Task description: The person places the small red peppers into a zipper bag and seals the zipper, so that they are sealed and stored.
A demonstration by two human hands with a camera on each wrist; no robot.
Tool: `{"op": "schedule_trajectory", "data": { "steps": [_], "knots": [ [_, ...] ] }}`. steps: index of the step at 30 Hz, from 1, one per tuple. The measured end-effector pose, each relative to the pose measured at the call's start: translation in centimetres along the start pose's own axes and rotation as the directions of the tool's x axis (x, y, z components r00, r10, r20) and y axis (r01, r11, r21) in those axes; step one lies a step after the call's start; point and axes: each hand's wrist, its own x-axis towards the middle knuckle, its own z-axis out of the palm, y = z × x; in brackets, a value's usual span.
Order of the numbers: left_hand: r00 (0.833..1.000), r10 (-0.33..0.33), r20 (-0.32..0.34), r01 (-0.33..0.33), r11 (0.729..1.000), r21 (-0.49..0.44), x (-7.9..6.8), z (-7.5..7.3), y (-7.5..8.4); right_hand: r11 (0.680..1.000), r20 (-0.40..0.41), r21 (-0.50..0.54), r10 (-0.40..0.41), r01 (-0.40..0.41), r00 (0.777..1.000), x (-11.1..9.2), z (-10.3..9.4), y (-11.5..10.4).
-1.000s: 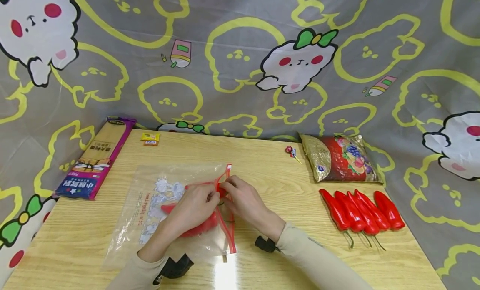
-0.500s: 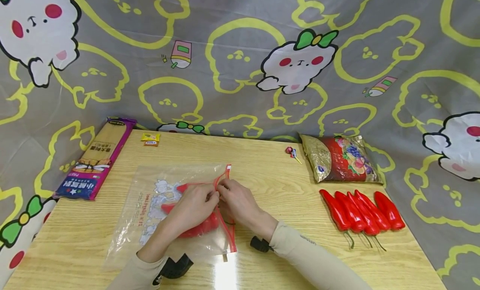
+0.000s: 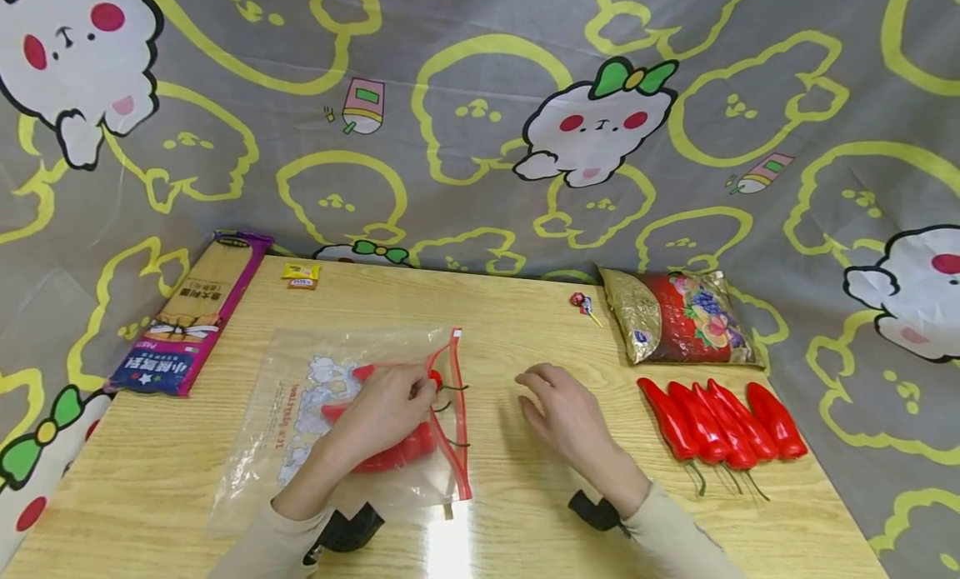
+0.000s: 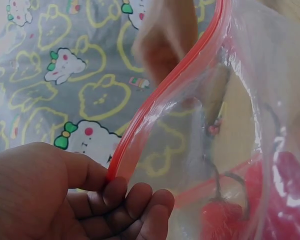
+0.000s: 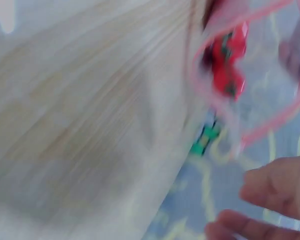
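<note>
In the head view, a clear zip bag [image 3: 251, 454] with a red zip edge lies on the table, its mouth to the right. Red peppers [image 3: 401, 452] are inside it, their stems reaching toward the mouth. My left hand [image 3: 386, 404] pinches the upper layer of the bag's mouth; in the left wrist view, thumb and index finger hold the red zip edge [image 4: 135, 122], lifted so the mouth gapes. My right hand [image 3: 566, 416] is in the air right of the bag, fingers loosely bent and holding nothing. Several more red peppers [image 3: 712, 429] lie side by side farther right.
A gold and red packet [image 3: 682, 316] sits at the back right, with a lollipop [image 3: 581, 302] left of it. A purple pasta pack [image 3: 195, 312] leans along the left edge. Small yellow and orange sweets [image 3: 301, 276] lie at the back left. Patterned cloth [image 3: 480, 129] surrounds the table.
My right hand has left the bag's mouth and moved right, toward the loose peppers. The stems at the mouth are now uncovered. My left hand has stayed on the zip edge.
</note>
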Motion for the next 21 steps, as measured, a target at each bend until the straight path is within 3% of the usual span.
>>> {"op": "schedule_trajectory", "data": {
  "steps": [6, 10, 16, 21],
  "knots": [
    [1.000, 0.004, -0.001, -0.004, 1.000, 0.003, 0.0, 0.0, 0.0, 0.980, -0.024, -0.140, 0.141, -0.143, 0.990, -5.3, -1.6, 5.5],
    [1.000, 0.005, -0.002, -0.005, 1.000, 0.001, 0.1, 0.1, -0.1, 0.941, -0.062, -0.217, 0.251, -0.259, 0.966, -8.2, -2.8, 8.1],
    [1.000, 0.000, 0.010, 0.000, 1.000, -0.009, 0.0, 0.1, 0.0, 0.857, -0.067, -0.317, 0.408, -0.408, 0.910, -10.9, -4.4, 9.7],
    [1.000, -0.002, 0.008, 0.003, 1.000, -0.004, 0.1, 0.1, 0.1, 0.829, -0.047, -0.360, 0.442, -0.428, 0.896, -11.8, -4.9, 10.0]
  ]
}}
